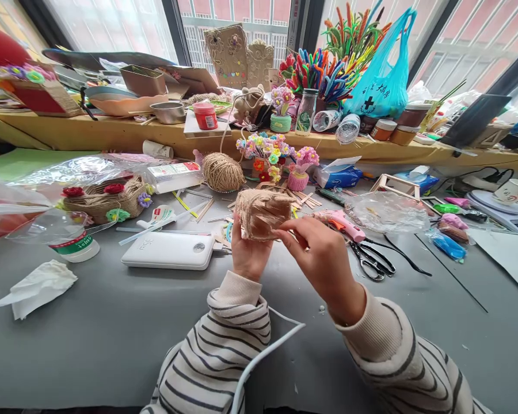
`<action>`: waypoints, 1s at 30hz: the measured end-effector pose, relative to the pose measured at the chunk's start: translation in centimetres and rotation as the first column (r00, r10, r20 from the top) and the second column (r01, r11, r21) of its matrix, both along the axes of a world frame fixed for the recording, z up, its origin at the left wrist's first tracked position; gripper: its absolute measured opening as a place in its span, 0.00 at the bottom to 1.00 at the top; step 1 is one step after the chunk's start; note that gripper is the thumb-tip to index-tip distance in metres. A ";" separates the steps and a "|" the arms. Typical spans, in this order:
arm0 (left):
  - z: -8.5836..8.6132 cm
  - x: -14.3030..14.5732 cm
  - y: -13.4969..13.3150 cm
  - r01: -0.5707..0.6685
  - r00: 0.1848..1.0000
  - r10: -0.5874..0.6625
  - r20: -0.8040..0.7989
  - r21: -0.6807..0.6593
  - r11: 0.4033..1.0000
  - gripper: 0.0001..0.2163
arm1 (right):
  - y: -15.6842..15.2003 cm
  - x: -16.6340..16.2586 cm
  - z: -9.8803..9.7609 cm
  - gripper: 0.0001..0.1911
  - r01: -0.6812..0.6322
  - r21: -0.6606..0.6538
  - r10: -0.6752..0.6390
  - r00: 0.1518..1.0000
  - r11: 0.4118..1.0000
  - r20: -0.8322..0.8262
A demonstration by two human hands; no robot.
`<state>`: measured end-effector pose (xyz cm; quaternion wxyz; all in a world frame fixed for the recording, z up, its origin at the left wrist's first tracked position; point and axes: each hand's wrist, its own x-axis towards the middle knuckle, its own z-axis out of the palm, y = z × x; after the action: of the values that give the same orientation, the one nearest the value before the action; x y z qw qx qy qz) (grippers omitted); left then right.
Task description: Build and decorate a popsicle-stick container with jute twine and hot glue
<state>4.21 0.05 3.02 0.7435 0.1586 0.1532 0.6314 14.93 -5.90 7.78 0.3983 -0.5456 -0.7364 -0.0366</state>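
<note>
A small box wrapped in brown twine (263,211), frayed on the side that faces me, is held up above the table. My left hand (251,259) is closed round it from below and from the left. At the box's lower right edge, the thumb and forefinger of my right hand (322,253) are pinched together; whatever lies between the tips is too small to make out. Behind the box sits a ball of jute twine (223,171). A pink glue gun (345,224) and black-handled scissors (373,261) lie just right of my right hand.
A white power bank (168,250) lies left of my hands, near a crumpled tissue (41,287). Crocheted flowers (267,150) and wooden sticks (304,200) are behind the box. A white cable (259,359) runs between my forearms. A crowded shelf (125,133) spans the back.
</note>
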 end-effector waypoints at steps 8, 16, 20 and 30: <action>0.3 0.1 -0.2 0.009 1.000 -0.008 0.025 -0.052 0.999 0.21 | 0.3 -1.5 -0.7 0.11 0.069 -0.059 -0.068 0.997 0.996 0.033; 0.4 0.0 -0.2 0.007 1.000 -0.006 0.013 -0.072 0.997 0.21 | 0.5 -1.5 -0.9 0.11 0.071 -0.100 -0.071 0.997 0.992 0.006; 0.1 0.0 -0.2 0.014 0.999 -0.012 0.033 -0.073 0.997 0.19 | 0.5 -1.6 -0.9 0.12 0.113 -0.137 -0.113 0.994 0.984 0.012; -0.4 0.8 0.1 0.112 0.994 -0.109 0.029 -0.107 0.988 0.21 | 4.0 0.9 1.6 0.12 0.085 -0.332 -0.100 0.995 0.940 -0.029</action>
<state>4.96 0.14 2.61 0.7866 0.1192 0.1695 0.5817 15.84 -1.87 9.41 0.3157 -0.6393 -0.6965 0.0807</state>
